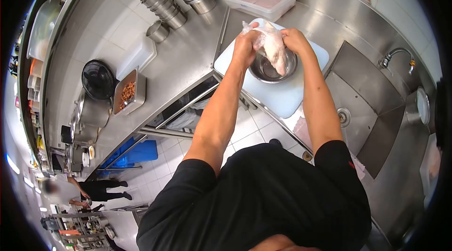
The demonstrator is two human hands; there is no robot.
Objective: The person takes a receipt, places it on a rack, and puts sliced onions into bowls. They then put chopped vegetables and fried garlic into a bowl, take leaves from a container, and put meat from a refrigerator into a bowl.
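My left hand is closed on the gathered side of a clear plastic bag. My right hand pinches the same bag from the other side. Between the hands, a long pale, pinkish-white piece of what looks like raw meat hangs tip down. Its lower end overlaps the opening of a round metal bowl. Underneath the bowl lies a pale blue-white cutting board, set across the corner of the steel counter.
Behind the board stands a clear plastic tub with pale pink contents. A steel sink with a faucet lies to the right. Stacked metal containers and a pan of brown pieces line the left counter. Another person stands far left.
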